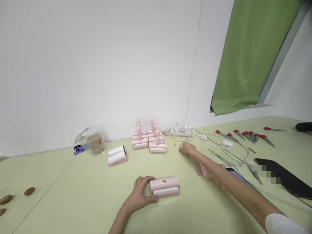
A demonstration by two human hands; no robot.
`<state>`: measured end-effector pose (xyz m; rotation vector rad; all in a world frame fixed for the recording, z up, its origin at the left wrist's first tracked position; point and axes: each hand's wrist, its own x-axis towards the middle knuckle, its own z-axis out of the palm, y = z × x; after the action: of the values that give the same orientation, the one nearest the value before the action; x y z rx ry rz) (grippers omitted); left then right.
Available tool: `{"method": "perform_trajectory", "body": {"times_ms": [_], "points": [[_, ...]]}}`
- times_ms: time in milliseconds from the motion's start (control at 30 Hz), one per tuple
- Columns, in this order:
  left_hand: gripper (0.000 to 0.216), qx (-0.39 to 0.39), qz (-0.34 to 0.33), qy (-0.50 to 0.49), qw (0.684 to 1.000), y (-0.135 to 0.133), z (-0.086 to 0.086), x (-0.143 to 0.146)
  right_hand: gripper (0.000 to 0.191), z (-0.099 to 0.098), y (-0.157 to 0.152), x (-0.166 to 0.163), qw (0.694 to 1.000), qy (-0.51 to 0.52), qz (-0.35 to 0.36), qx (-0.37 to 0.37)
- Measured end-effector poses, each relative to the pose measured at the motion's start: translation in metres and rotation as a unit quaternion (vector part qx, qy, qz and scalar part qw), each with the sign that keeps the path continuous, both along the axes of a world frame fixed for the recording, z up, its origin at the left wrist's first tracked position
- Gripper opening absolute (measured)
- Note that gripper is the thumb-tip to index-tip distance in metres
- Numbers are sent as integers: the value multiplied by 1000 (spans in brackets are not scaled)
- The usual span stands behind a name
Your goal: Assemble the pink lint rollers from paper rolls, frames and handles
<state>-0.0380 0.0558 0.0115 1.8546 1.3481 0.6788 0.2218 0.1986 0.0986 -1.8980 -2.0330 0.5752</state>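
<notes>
My left hand (140, 191) grips the left end of a pink lint roller body (165, 187) that lies on the pale green table (73, 195) in front of me. It has a white roll in it and a small round hole on top. My right hand (187, 149) is stretched far forward, its fingers down on the table next to a small yellow piece (175, 142) and a thin metal rod. Whether it pinches anything there is too small to tell. A pink part (203, 170) lies under my right forearm.
A stack of pink rollers with upright handles (149, 137) stands at the wall, a roller pair (117, 155) to its left. A power strip (178, 131), white cables (231, 148), red-handled screwdrivers (243, 136), a phone (237, 175), a bagged cup (94, 143) lie around.
</notes>
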Motion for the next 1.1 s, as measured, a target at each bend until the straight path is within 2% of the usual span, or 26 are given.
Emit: {"method": "perform_trajectory", "body": {"times_ms": [100,200,367,500,633,800,1100], "points": [[58,0,-5,0,1000,0,-1,-1,26,-3,-4,6,999,17,17,-30],[59,-3,-8,5,1000,1,-1,-1,20,-3,-23,4,994,65,78,-31],[57,4,-10,13,1000,1,0,0,9,2,-72,-22,962,153,224,-8],[58,7,-9,14,1000,1,-1,0,5,0,-95,-43,947,156,279,21],[59,9,-11,16,1000,1,0,1,5,-2,-98,-49,942,141,304,31],[59,4,-12,12,1000,0,0,0,3,6,-98,-48,936,112,333,30],[59,3,-9,7,1000,1,0,0,22,15,-94,-45,910,49,412,2]]}}
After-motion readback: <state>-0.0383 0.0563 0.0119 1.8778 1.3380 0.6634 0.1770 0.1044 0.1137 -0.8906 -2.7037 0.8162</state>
